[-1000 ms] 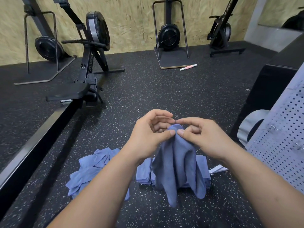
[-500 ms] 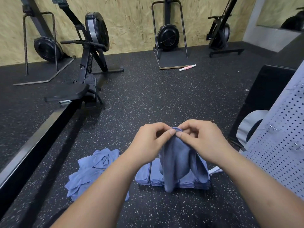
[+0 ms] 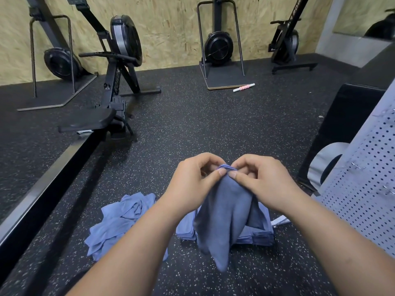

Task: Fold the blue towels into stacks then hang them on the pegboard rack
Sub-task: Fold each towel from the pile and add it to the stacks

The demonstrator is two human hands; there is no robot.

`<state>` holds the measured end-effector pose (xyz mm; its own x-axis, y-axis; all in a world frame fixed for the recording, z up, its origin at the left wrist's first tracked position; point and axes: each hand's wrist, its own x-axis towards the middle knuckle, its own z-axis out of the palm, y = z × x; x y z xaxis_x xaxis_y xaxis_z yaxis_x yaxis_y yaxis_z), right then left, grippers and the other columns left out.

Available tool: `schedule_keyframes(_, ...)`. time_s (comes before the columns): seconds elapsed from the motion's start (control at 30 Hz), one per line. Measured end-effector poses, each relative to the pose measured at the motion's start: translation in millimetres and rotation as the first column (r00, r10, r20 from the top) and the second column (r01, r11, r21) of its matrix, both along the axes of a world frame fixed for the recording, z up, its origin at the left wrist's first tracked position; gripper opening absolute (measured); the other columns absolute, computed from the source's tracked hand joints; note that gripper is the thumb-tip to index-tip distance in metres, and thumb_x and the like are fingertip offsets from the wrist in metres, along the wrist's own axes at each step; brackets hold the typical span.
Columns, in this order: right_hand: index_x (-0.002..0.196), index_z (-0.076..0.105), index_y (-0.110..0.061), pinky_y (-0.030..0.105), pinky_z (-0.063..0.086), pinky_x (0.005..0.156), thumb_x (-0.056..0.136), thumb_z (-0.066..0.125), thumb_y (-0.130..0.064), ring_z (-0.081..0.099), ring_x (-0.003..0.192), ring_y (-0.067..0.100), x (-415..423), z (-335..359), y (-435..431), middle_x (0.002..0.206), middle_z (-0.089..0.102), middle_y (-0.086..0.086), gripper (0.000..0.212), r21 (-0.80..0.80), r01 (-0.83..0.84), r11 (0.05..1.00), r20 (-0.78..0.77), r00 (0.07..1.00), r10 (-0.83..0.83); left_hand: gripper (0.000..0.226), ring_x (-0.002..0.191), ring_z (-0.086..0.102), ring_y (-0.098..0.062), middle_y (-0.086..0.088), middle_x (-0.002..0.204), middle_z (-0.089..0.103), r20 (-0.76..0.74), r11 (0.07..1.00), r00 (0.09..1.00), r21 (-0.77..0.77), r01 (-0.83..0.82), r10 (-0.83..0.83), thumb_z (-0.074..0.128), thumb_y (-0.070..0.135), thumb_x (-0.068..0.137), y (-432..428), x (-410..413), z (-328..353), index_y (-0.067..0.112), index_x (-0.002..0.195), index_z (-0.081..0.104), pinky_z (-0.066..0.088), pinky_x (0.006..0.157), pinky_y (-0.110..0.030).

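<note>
A blue towel [image 3: 222, 218] hangs in front of me, bunched at its top edge. My left hand [image 3: 192, 182] and my right hand [image 3: 260, 180] pinch that top edge side by side, thumbs nearly touching. Behind the hanging towel, a stack of folded blue towels [image 3: 256, 238] lies on the floor. A loose heap of unfolded blue towels [image 3: 119, 223] lies to the left of my left forearm. The grey pegboard rack [image 3: 367, 189] with metal hooks stands at the right edge.
The floor is black speckled rubber [image 3: 192, 124]. A rowing machine [image 3: 111, 86] and its long rail [image 3: 42, 189] run along the left. More machines stand against the plywood wall. A black box [image 3: 346, 124] and a grey curved piece [image 3: 322, 163] sit by the pegboard. A pink-white stick [image 3: 243, 87] lies far back.
The towel's lower end dropped, then rose again and now hangs longer. Both hands have kept pinching its top and have drawn a little closer to me.
</note>
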<state>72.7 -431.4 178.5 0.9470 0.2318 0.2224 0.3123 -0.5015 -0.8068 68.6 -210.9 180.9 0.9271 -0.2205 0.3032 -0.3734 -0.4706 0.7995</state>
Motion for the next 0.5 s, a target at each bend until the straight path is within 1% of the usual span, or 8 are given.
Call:
schedule_keyframes(0.07, 0.089, 0.076, -0.034, 0.020, 0.044, 0.059, 0.091, 0.082, -0.028, 0.050, 0.056, 0.001, -4, 1, 2, 0.077, 0.074, -0.013, 0.008, -0.035, 0.007, 0.999, 0.031, 1.000, -0.006, 0.004, 0.082, 0.069, -0.010, 0.012, 0.086, 0.075, 0.012, 0.999, 1.000, 0.044, 0.007, -0.007, 0.079, 0.033, 0.096, 0, -2, 0, 0.033, 0.098, 0.076, 0.057, 0.081, -0.037)
schedule_keyframes(0.17, 0.090, 0.076, -0.034, 0.020, 0.047, 0.061, 0.090, 0.082, -0.029, 0.052, 0.057, 0.002, -5, 0, 6, 0.077, 0.074, -0.015, 0.009, -0.065, 0.012, 0.998, 0.047, 0.999, -0.009, 0.004, 0.083, 0.069, -0.009, 0.013, 0.085, 0.075, 0.047, 0.996, 0.999, 0.085, -0.008, 0.004, 0.077, 0.037, 0.096, -1, -3, 0, 0.033, 0.096, 0.076, 0.057, 0.082, -0.038)
schedule_keyframes(0.27, 0.100, 0.073, -0.036, 0.023, 0.047, 0.061, 0.090, 0.083, -0.029, 0.054, 0.058, 0.004, -3, 1, 3, 0.077, 0.072, -0.012, 0.016, -0.055, -0.021, 0.998, 0.015, 1.000, 0.022, 0.005, 0.079, 0.067, -0.008, 0.014, 0.080, 0.072, 0.151, 0.985, 0.984, 0.136, -0.111, 0.090, 0.073, 0.036, 0.098, 3, 0, 2, 0.032, 0.095, 0.075, 0.056, 0.079, -0.038)
schedule_keyframes(0.33, 0.104, 0.071, -0.037, 0.023, 0.048, 0.064, 0.090, 0.082, -0.031, 0.058, 0.060, 0.004, -1, 2, -5, 0.077, 0.071, -0.014, 0.019, -0.143, -0.017, 0.990, -0.010, 1.000, 0.016, 0.009, 0.075, 0.065, -0.010, 0.013, 0.078, 0.070, 0.216, 0.970, 0.960, 0.125, -0.206, 0.176, 0.071, 0.036, 0.100, 10, 5, 4, 0.030, 0.094, 0.074, 0.055, 0.076, -0.038)
schedule_keyframes(0.4, 0.100, 0.071, -0.037, 0.027, 0.050, 0.069, 0.091, 0.081, -0.035, 0.063, 0.064, 0.003, 2, 2, -19, 0.076, 0.071, -0.019, 0.014, -0.262, 0.034, 0.965, -0.006, 0.999, -0.037, 0.011, 0.072, 0.064, -0.011, 0.012, 0.076, 0.070, 0.252, 0.949, 0.930, 0.098, -0.298, 0.266, 0.070, 0.036, 0.101, 23, 12, 5, 0.028, 0.093, 0.073, 0.055, 0.074, -0.037)
schedule_keyframes(0.43, 0.095, 0.071, -0.037, 0.028, 0.049, 0.068, 0.091, 0.081, -0.037, 0.064, 0.065, 0.002, 4, 2, -28, 0.074, 0.071, -0.021, 0.011, -0.304, 0.065, 0.950, 0.003, 0.998, -0.067, 0.012, 0.071, 0.064, -0.011, 0.012, 0.075, 0.070, 0.260, 0.936, 0.915, 0.089, -0.341, 0.308, 0.070, 0.036, 0.101, 31, 15, 6, 0.028, 0.093, 0.072, 0.055, 0.073, -0.037)
schedule_keyframes(0.5, 0.089, 0.072, -0.038, 0.024, 0.042, 0.064, 0.092, 0.079, -0.039, 0.062, 0.069, -0.001, 5, 4, -44, 0.072, 0.070, -0.020, 0.008, -0.393, 0.134, 0.910, 0.048, 0.991, -0.125, 0.011, 0.068, 0.063, -0.012, 0.011, 0.073, 0.070, 0.271, 0.908, 0.888, 0.096, -0.409, 0.371, 0.070, 0.036, 0.101, 47, 21, 6, 0.029, 0.093, 0.072, 0.055, 0.072, -0.038)
